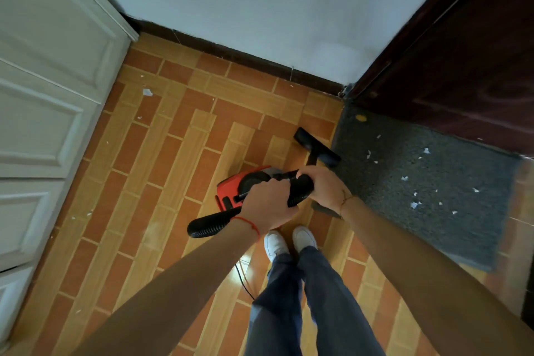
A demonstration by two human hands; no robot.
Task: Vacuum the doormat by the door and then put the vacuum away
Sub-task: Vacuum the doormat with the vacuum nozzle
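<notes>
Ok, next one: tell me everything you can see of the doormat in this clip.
The doormat is a dark grey, coarse-looking rectangular mat lying flat on the tiled floor, its far long edge against the dark wooden door. White paper scraps are scattered across it, and one yellowish spot sits near its far corner. The black vacuum nozzle rests on the tiles at its left edge, seemingly just touching it. Neither hand touches the mat.

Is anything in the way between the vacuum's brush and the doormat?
Nothing visible. The brush head sits on bare tile right at the doormat edge, with no object between them. Both hands hold the black hose.
</notes>
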